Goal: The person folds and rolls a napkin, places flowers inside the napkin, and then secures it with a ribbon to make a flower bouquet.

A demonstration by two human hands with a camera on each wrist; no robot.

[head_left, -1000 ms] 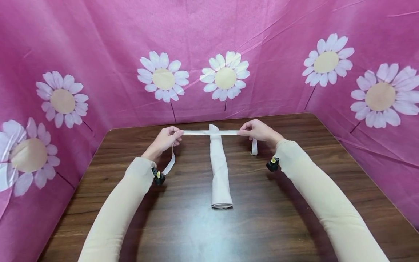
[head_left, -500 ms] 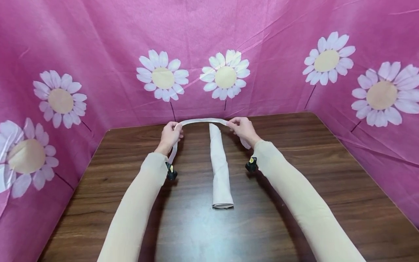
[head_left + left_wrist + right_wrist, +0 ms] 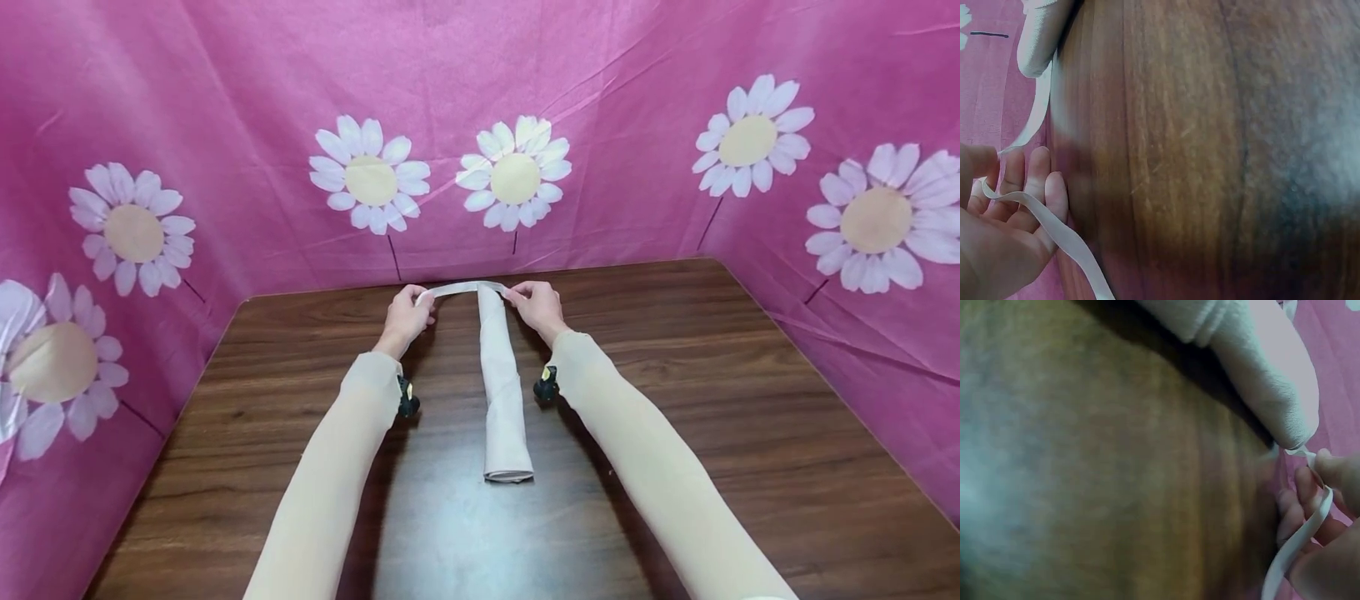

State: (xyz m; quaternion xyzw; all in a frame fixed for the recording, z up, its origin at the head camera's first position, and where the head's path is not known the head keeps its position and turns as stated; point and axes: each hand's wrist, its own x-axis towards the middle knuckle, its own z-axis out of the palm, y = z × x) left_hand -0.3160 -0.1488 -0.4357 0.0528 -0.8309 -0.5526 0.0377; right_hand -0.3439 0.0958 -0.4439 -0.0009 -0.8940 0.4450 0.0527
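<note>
A white ribbon [image 3: 454, 289] stretches between my two hands at the far end of a rolled cream cloth [image 3: 501, 383], passing behind its tip. Left of the roll, my left hand [image 3: 405, 318] pinches the ribbon between thumb and index finger. On the other side my right hand [image 3: 542, 308] pinches it close to the cloth. A loose tail of ribbon [image 3: 1065, 236] hangs across the left palm in the left wrist view. Another tail of ribbon [image 3: 1302, 540] trails below the right fingers in the right wrist view. The cloth lies lengthwise, its folded end towards me.
The brown wooden table [image 3: 637, 433] ends just beyond the hands. A pink curtain [image 3: 600, 75] printed with white daisies hangs behind it and along both sides. A small black camera [image 3: 407, 398] sits at the left wrist, another black camera [image 3: 547, 386] at the right.
From above the roll, the ribbon has moved away to behind its far tip. My hands have come closer together, and the taut ribbon slackened into an arch before lowering. The roll stays put.
</note>
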